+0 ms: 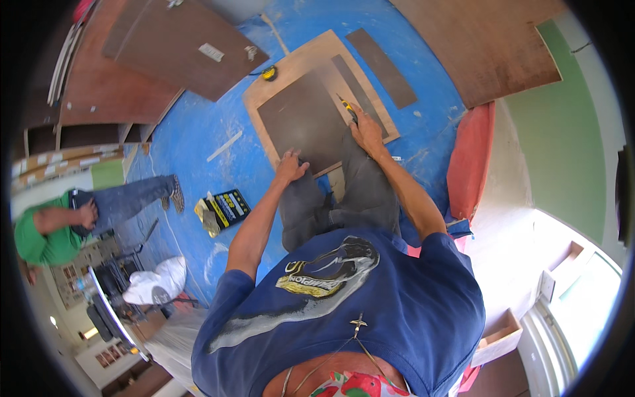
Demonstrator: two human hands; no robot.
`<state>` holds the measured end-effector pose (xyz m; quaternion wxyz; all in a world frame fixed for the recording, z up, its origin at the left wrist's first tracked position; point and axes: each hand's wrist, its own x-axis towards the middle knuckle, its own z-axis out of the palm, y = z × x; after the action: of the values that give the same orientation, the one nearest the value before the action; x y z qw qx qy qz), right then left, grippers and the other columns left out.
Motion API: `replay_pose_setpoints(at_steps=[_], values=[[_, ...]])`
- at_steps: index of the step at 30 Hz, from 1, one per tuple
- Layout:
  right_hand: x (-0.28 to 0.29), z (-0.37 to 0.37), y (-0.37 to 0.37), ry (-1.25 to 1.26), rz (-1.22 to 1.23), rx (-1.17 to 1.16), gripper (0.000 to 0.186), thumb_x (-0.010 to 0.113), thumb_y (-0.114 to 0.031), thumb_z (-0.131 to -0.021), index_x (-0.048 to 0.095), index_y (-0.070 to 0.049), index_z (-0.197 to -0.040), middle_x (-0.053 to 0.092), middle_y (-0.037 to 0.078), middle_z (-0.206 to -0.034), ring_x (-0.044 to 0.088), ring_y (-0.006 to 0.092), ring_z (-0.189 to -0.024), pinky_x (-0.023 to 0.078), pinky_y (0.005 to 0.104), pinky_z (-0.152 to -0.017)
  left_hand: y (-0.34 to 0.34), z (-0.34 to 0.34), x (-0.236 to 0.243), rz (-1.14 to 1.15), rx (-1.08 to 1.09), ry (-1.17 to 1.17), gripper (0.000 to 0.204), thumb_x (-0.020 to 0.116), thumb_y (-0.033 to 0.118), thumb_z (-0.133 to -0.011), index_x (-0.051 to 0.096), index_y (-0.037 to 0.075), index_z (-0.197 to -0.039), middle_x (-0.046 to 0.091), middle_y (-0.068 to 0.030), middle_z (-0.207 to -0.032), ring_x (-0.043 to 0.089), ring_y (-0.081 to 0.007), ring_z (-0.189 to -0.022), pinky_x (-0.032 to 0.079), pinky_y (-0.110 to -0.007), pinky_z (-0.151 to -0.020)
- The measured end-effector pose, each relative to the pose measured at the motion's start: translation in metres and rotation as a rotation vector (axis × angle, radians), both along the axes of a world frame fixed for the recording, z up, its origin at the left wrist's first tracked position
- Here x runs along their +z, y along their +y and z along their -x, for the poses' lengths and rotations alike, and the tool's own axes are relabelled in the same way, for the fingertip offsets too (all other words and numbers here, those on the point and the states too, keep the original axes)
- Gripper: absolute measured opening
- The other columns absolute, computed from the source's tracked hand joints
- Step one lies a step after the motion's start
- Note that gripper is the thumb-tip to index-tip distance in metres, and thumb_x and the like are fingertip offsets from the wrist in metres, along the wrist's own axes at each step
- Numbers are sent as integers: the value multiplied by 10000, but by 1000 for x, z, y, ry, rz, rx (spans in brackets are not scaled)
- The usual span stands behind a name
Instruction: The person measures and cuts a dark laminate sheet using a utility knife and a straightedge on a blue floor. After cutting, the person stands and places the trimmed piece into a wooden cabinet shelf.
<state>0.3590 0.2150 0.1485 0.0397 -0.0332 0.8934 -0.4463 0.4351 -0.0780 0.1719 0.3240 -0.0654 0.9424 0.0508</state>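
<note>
Head view.
- Nearest: navy-blue short-sleeved T-shirt with grey-and-yellow print; small metal pendant on it.
- Left hand: at the near left edge of a flat, dark-brown rectangular sheet; fingers loosely spread, grip fairly wide, nothing seen in it. Pressure on the sheet: cannot tell.
- Right hand: grip closed around a slim yellow-and-black hand tool, tip pointing away from the body.
- Sheet: lies on a pale tan wooden board, itself on blue floor covering.
- Also on the board: narrow dark-brown strip.
- Just right of the board: wider dark-brown strip.
- Near the board's upper left edge: rounded yellow-and-black tape measure.
- Hazards, judged: a lightly held sheet could slide, letting the tool skid and scratch it; if the tip is sharp, a stroke toward the body could catch the dark-grey trousers.
</note>
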Motion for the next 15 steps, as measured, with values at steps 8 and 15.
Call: replay_pose_setpoints(at_steps=[8,15], values=[[-44,76,-7,-53,203,-100,608,594,-236,-939,401,-126,-1505,659,317,-1152,633,500,-1051,492,546,-908,67,152,-64,-398,-110,229,812,799,326,-834,426,48,-1500,336,-214,-1595,355,-388,-1465,302,-557,-1186],[-53,165,-26,-170,93,-66,560,579,-259,-943,464,-64,-1455,685,270,-1113,645,461,-1049,502,539,-910,120,228,-73,-172,-311,198,997,872,309,-733,357,-2,-1528,258,-202,-1636,196,-367,-1537,257,-527,-1222]])
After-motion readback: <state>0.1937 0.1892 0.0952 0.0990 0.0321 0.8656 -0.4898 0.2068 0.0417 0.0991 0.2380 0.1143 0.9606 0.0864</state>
